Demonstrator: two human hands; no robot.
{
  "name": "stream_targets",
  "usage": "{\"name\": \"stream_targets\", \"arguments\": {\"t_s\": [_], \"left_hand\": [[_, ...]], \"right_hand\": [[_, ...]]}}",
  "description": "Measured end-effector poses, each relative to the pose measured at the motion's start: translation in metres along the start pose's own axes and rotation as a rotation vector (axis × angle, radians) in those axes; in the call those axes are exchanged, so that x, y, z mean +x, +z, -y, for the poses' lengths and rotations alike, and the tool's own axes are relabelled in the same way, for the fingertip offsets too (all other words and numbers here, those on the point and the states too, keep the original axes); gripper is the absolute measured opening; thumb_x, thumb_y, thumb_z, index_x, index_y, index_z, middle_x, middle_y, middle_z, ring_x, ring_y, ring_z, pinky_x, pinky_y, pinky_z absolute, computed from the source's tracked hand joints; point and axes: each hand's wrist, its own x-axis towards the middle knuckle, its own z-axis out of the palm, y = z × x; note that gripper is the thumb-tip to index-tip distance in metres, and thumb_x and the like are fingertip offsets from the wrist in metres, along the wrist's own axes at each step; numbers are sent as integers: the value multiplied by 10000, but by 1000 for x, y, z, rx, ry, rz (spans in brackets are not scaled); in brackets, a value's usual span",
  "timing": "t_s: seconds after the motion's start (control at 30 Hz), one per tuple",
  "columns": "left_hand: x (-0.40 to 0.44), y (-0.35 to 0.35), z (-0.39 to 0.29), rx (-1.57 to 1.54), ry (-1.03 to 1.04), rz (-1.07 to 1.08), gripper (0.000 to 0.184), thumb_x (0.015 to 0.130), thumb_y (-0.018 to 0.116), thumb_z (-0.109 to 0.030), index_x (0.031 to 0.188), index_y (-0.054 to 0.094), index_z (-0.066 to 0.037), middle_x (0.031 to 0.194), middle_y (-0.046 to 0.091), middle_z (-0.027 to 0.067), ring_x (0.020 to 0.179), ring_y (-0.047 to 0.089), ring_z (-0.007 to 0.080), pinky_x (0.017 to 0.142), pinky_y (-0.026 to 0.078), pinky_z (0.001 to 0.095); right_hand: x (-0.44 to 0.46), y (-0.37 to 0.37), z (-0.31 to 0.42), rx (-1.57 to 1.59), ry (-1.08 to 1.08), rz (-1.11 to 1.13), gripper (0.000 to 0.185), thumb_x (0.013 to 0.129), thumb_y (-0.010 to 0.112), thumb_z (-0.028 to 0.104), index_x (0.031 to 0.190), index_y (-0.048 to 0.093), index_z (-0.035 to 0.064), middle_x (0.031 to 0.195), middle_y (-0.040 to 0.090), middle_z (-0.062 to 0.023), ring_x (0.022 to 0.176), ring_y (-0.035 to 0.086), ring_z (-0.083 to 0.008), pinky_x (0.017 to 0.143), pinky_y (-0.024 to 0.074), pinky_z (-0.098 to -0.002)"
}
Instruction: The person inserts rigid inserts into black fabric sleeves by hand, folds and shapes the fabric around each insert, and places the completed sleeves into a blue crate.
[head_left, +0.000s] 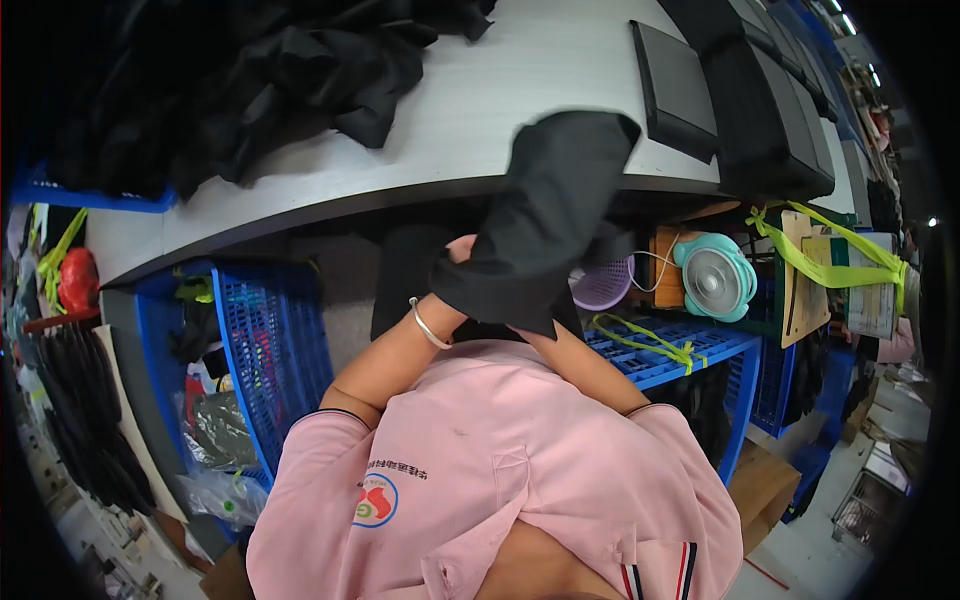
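One black cloth [545, 205] hides right hand, mostly covers left hand [461, 248]; cannot tell either grip's state.

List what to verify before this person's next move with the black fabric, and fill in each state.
1. Black fabric in front of the person, at the hands: ok.
2. Left hand's grip on it: cannot tell, the fabric covers most of the hand.
3. Right hand's grip: cannot tell, the fabric hides it.
4. Fabric separate from the loose black pile: ok, bare tabletop shows between.
5. Fabric away from the fan: ok, they look apart.
6. Fabric still: not ok, its far end is blurred.
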Motion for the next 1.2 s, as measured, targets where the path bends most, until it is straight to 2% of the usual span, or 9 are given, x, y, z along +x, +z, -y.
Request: {"name": "stream_targets", "arguments": {"t_s": [0.13,0.17,0.23,0.37,0.47,0.63,0.83,0.93,1.2], "left_hand": [[23,20,-61,1055,-15,-197,259,941,583,-205,1106,626,-11,1084,633,105,999,589,202,877,487,346],[33,29,-84,1323,-44,-171,222,929,595,-183,1071,622,-15,1026,628,106,923,595,205,821,499,356],[34,25,-83,1105,85,-177,219,928,593,-142,1099,599,-5,1001,634,113,895,610,216,818,508,352],[35,19,-72,506,509,-218,314,939,576,-114,1218,561,29,1071,656,137,988,630,246,912,503,331],[30,28,-95,693,526,-258,311,927,584,-124,1204,571,17,1067,658,140,974,632,259,880,508,343],[29,53,-118,1079,506,-304,307,906,597,-140,1181,587,-2,1059,661,146,952,637,279,826,517,363],[15,99,-108,1539,303,-239,302,882,613,-160,1153,607,-26,1049,665,152,924,642,304,762,527,386],[4,113,-102,1656,-80,-140,304,872,626,-181,1145,622,-47,1039,673,143,892,649,318,728,532,398],[-12,81,-78,1697,167,-9,293,876,637,-210,1149,642,-105,1058,680,123,888,656,300,733,527,401]], "right_hand": [[-21,-3,50,429,-75,-272,454,1021,428,410,1032,645,11,964,622,-49,806,576,-111,725,458,-253],[-24,-7,50,474,-297,-200,355,941,595,312,1115,591,3,985,607,-116,806,597,-155,712,469,-288],[-34,-5,80,-302,-758,-185,294,831,711,146,1041,587,-17,923,584,-154,771,606,-244,683,476,-332],[-35,-2,80,-424,-739,-134,235,704,695,-38,920,604,-22,873,606,-146,721,615,-340,618,483,-330],[-46,-1,94,-523,-873,173,290,646,670,-25,932,626,-6,884,621,-140,715,622,-304,622,491,-341],[-49,-25,115,-266,-735,-377,296,776,695,-24,1068,646,-17,970,634,-123,711,599,-184,684,496,-296],[-12,-35,129,-668,-700,-587,574,709,832,155,1159,509,6,1249,513,-194,1120,543,-353,911,464,-413],[-2,-34,109,-653,-634,-620,514,713,787,99,1135,509,2,1259,512,-188,1064,577,-323,890,483,-401],[-6,-40,106,-386,-562,-630,155,800,656,-21,948,611,-35,1050,639,-152,864,650,-297,782,524,-343]]}}
